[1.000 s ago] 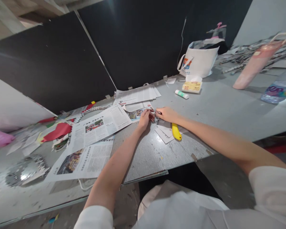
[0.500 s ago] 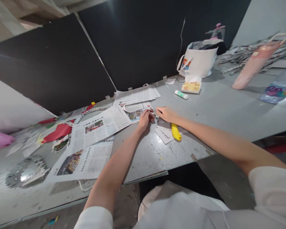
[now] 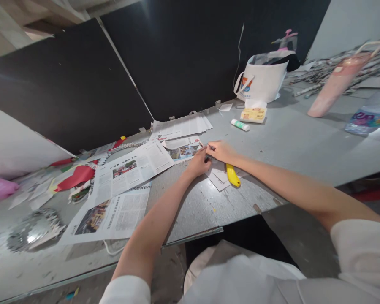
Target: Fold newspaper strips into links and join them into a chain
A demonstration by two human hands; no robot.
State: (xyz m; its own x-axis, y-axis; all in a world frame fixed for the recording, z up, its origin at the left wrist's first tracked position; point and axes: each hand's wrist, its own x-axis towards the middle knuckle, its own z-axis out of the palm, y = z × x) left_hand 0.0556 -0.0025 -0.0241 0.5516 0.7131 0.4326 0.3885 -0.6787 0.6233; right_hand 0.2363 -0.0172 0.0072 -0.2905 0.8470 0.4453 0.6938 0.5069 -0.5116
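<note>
My left hand (image 3: 199,163) and my right hand (image 3: 220,151) meet over the table, fingertips close together. Both have their fingers curled in a pinch; whatever small thing lies between them is hidden. Below my right hand, a yellow-handled tool (image 3: 232,175) rests on small pale paper pieces (image 3: 219,179); its other end is covered. A printed newspaper page with colour photos (image 3: 185,151) lies just beyond my left hand. Larger newspaper sheets (image 3: 133,166) spread out to the left of my left forearm.
Behind the hands lie stacked papers (image 3: 180,126), a glue stick (image 3: 240,125) and a tissue pack (image 3: 253,115). A white bag (image 3: 262,80), a pink bottle (image 3: 338,84) and a clear bottle (image 3: 372,114) stand right. Red paper (image 3: 77,177) and a silvery ring-shaped piece (image 3: 34,228) lie left.
My left hand has moved slightly right, and its fingers have come up against those of my right hand. My right hand has barely moved.
</note>
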